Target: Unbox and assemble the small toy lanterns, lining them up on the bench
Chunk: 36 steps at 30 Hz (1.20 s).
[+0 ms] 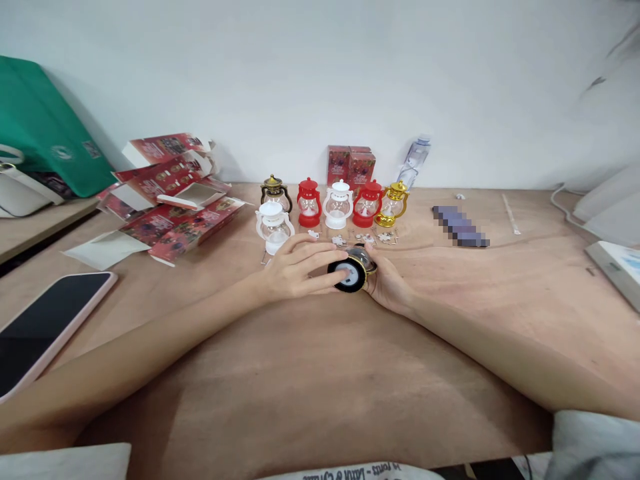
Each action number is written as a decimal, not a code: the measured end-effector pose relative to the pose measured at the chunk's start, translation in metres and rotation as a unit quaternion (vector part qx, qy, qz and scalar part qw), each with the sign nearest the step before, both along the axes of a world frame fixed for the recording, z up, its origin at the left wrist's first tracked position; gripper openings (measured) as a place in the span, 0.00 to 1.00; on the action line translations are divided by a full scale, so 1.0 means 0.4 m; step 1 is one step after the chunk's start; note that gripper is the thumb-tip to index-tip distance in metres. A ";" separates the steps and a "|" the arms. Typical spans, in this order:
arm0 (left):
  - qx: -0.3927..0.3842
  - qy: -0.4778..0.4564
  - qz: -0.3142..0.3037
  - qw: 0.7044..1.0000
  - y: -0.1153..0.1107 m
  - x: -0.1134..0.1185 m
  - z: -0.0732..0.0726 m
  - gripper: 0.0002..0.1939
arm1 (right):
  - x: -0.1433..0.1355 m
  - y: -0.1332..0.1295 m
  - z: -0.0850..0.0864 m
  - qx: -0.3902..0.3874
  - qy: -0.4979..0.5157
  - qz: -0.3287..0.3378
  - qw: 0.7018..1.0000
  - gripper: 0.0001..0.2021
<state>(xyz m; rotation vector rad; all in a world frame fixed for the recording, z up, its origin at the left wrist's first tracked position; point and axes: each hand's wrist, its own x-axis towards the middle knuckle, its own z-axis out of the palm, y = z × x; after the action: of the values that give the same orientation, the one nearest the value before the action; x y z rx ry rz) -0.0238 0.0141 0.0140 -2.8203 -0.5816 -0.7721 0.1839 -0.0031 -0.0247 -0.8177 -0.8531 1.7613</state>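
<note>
Altogether, seven small lanterns show: six stand in the upper middle of the frame and one is in hand. The standing ones are two white lanterns point(339, 204), two red lanterns point(309, 203), one gold lantern point(393, 207) and one dark bronze lantern point(277, 193). The second white one stands left of centre, just in front of the bronze. At least two upright red boxes point(339, 165) stand behind the row, with one clear bottle point(415, 162) to their right. One phone point(55, 320) lies at the lower left.

The held lantern point(359, 273), dark with a gold rim, is at the centre, tipped over so its round base faces the viewer. The right hand point(389, 283) grips its body from the right, fingers wrapped round it. The left hand point(293, 272) reaches in from the left, back upward, fingers loosely spread and extended, with a fingertip at the base. Both forearms slant inward from the lower corners.

Between the forearms, the wooden table point(320, 373) gives open room down to its near edge at the bottom. Toward the upper side, room is tight: the standing lanterns and small loose bits point(339, 241) lie just beyond the hands. A pile of opened cartons point(200, 230) bounds the left; the wall point(280, 87) bounds the far edge.
</note>
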 end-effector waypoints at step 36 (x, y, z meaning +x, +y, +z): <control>-0.058 -0.110 -0.025 0.992 -0.020 0.033 -0.012 0.13 | 0.002 -0.005 0.024 -0.026 -0.054 0.022 0.998 0.10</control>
<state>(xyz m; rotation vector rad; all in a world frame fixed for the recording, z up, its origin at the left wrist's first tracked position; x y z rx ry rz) -0.0108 0.0060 0.0094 -2.8851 -0.6064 -1.1023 0.1847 -0.0051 -0.0151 -0.9430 -0.9052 1.7968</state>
